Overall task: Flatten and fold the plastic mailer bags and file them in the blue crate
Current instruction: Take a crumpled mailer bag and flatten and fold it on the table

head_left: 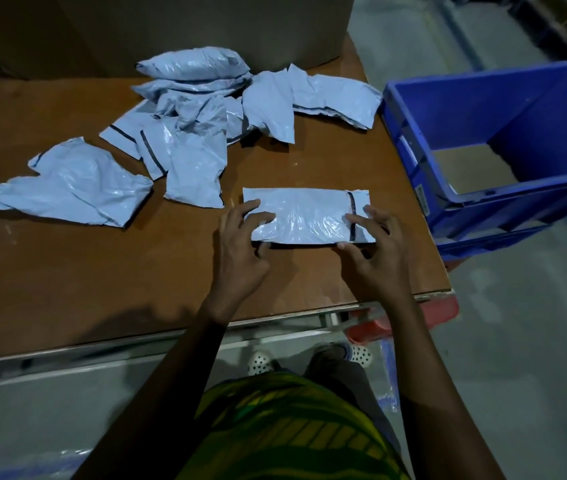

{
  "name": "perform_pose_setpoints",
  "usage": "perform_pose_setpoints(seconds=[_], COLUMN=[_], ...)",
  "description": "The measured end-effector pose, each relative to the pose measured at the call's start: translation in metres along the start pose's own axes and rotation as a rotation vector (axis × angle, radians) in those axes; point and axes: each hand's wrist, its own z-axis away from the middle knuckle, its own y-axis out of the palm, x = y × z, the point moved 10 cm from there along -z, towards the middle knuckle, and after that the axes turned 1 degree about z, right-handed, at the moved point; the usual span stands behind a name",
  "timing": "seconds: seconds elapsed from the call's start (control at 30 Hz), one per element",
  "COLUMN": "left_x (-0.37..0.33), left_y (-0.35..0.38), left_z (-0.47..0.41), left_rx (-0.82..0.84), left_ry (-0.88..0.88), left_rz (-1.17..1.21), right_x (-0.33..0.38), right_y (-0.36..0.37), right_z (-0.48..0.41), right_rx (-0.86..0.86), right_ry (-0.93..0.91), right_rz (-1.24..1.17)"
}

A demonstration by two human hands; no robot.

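Note:
A folded light-blue mailer bag (309, 216) lies flat on the brown table (67, 271) near its front right. My left hand (244, 244) pinches the bag's left end, fingers on top and thumb under the near edge. My right hand (372, 251) pinches its right end beside the dark seal strip. Behind it, several crumpled mailer bags (188, 123) lie in a loose pile, and one more (70, 185) is spread out at the left. The blue crate (503, 150) stands off the table's right edge; only a brown sheet shows on its floor.
A large cardboard box (171, 26) stands at the back of the table. A red object (399, 317) sits under the table's front right corner. Grey floor lies to the right and below.

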Motion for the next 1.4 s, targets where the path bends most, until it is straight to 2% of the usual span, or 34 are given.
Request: perform_pose_setpoints(seconds=[0.1, 0.17, 0.23, 0.3, 0.4, 0.47, 0.53, 0.63, 0.7, 0.87, 1.0, 1.1, 1.27, 1.4], left_x=[-0.006, -0.010, -0.006, 0.007, 0.032, 0.042, 0.038, -0.003, -0.025, -0.028, -0.031, -0.031, -0.028, -0.023], left_y=[-0.028, -0.040, -0.041, -0.028, 0.000, 0.013, 0.013, 0.017, 0.035, 0.066, 0.077, 0.076, 0.036, 0.023], left_z=[-0.013, -0.025, -0.038, -0.048, -0.049, -0.046, -0.039, -0.029, -0.025, -0.016, -0.011, -0.010, 0.000, 0.014], left_rx=[-0.072, -0.104, -0.117, -0.075, 0.014, 0.049, 0.005, -0.087, -0.042, 0.045, 0.069, 0.072, -0.036, -0.041], left_ry=[-0.083, -0.167, -0.217, -0.282, -0.323, -0.320, -0.289, -0.054, 0.077, 0.132, 0.187, 0.197, 0.116, 0.052], left_rz=[0.116, 0.231, 0.253, 0.184, 0.063, -0.068, -0.235, -0.330, -0.342, -0.493, -0.603, -0.565, -0.290, -0.316], right_x=[0.024, 0.034, 0.034, 0.023, 0.003, -0.003, 0.007, 0.031, 0.034, 0.039, 0.041, 0.042, 0.059, 0.073], right_y=[-0.029, -0.045, -0.048, -0.032, -0.004, 0.002, 0.002, 0.017, 0.030, 0.035, 0.044, 0.042, 0.035, 0.046], right_z=[-0.009, -0.021, -0.038, -0.055, -0.068, -0.065, -0.056, -0.043, -0.034, -0.011, -0.008, -0.011, 0.000, 0.016], right_rx=[-0.175, -0.233, -0.190, -0.067, 0.030, -0.021, -0.107, -0.124, -0.134, -0.246, -0.228, -0.217, -0.205, -0.195], right_ry=[-0.093, -0.057, 0.029, 0.095, 0.115, 0.102, 0.066, -0.067, -0.088, -0.092, -0.087, -0.085, -0.144, -0.197], right_rz=[0.030, 0.001, -0.066, -0.070, 0.055, 0.231, 0.340, 0.348, 0.374, 0.399, 0.435, 0.439, 0.435, 0.429])
